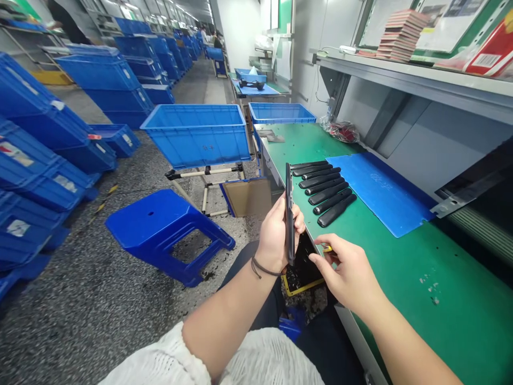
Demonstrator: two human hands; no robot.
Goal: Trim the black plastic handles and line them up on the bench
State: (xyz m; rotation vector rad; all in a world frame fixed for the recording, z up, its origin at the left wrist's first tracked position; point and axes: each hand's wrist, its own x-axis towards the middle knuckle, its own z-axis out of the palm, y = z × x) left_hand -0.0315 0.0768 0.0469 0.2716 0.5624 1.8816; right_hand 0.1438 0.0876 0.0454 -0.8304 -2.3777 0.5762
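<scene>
My left hand (273,235) is closed around a long, narrow black plastic part (289,214), held upright just off the table's front edge. Close by on the right, my right hand (350,270) has its thumb and forefinger apart. Its other fingers are curled around a small yellow tool (328,249); most of it is hidden, so its kind does not show. Several similar black plastic parts (326,190) lie in a row on the green tabletop (401,283) beyond my hands. Below them, between my legs and the table, is a dark container with a yellow rim (304,290).
A blue sheet (379,187) lies behind the row. A shelf (417,80) overhangs the table's back. To the left stand a blue stool (148,219), a blue crate (200,133) on a tube frame, and stacked blue crates (36,160). A person (66,21) is at far left.
</scene>
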